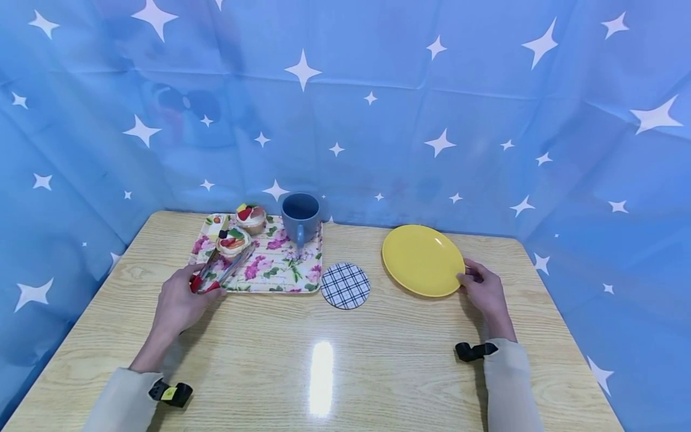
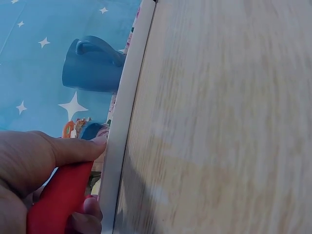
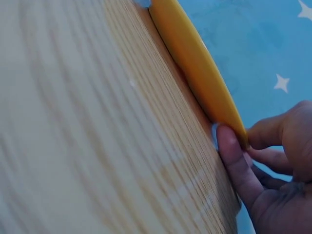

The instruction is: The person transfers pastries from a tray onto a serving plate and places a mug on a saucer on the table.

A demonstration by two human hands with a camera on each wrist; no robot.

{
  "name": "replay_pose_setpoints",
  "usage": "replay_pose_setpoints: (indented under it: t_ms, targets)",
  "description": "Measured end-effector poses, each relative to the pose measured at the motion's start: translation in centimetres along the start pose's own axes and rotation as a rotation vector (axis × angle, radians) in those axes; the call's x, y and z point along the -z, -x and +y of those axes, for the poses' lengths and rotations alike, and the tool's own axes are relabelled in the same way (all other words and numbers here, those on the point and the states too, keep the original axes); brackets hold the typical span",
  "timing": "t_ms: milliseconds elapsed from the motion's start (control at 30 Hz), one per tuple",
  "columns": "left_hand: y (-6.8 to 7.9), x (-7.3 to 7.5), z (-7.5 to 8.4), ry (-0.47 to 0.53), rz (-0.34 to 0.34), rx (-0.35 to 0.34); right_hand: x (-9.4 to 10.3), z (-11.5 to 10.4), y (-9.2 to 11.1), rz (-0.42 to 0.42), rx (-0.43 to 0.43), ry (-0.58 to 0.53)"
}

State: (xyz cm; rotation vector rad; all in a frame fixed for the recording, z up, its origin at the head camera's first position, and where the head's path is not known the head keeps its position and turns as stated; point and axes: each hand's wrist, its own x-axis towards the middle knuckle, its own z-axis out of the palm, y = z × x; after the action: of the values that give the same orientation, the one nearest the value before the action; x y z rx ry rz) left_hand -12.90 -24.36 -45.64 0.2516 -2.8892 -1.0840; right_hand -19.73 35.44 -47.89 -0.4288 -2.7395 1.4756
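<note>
My left hand (image 1: 180, 300) grips the red handles of metal tongs (image 1: 236, 268) at the front left of a floral tray (image 1: 286, 282). The arms of the tongs lie either side of a fruit-topped cupcake (image 1: 233, 243); whether they touch it I cannot tell. In the left wrist view, a thumb presses along the red handle (image 2: 63, 195). On the right, my right hand (image 1: 484, 292) pinches the rim of a yellow plate (image 1: 421, 261). The right wrist view has the thumb beneath the plate's edge (image 3: 204, 73) and fingers on the other side.
Behind the gripped cupcake sit a second cupcake (image 1: 251, 219) and a pale cake slice (image 1: 217, 228). A blue mug (image 1: 300, 219) stands at the tray's back right. Between tray and plate lies a round checked coaster (image 1: 345, 286). A starry blue curtain (image 1: 356, 120) borders the wooden table (image 1: 388, 360).
</note>
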Motion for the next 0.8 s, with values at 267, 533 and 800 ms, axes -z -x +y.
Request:
replay_pose_setpoints:
  t_ms: [267, 533, 800]
  targets:
    - [0.1, -0.2, -0.1, -0.012, 0.027, -0.013, 0.1, 0.0, 0.2, -0.009, -0.011, -0.011]
    - [0.3, 0.1, 0.2, -0.014, 0.066, -0.065, 0.2, -0.2, 0.2, 0.001, -0.023, -0.006]
    - [0.8, 0.5, 1.1, -0.005, 0.089, -0.082, 0.3, -0.1, 0.1, -0.005, -0.031, -0.017]
